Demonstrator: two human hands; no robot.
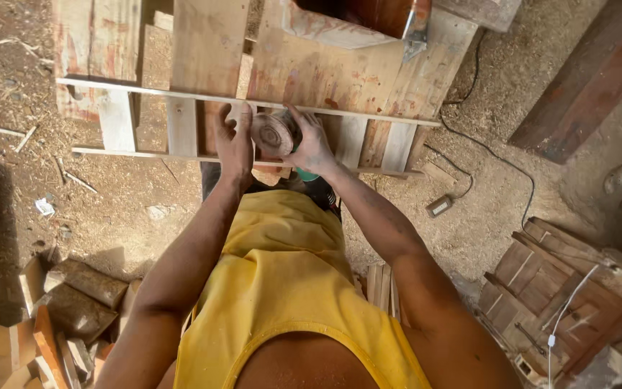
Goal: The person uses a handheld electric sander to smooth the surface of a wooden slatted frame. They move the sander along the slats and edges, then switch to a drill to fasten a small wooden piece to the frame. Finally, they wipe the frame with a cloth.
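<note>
- Wooden slat frame (181,97) lies beyond both hands; its thin rails run either side.
- Right hand (312,144) grip closed on sanding disc tool (273,134); left hand (233,142) flat beside it.
- Sawdust floor (109,209), black cable (498,162) well right.

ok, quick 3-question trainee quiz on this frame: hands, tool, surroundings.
1. True or false: both hands touch the round sanding disc.
2. Which lies on the sawdust floor to the person's right? A) a power strip with black cable B) a bucket C) a hammer
3. What thin piece runs under the left hand and right hand?

Key: 1 true; 2 A; 3 a long wooden slat laid across the pallet.
</note>
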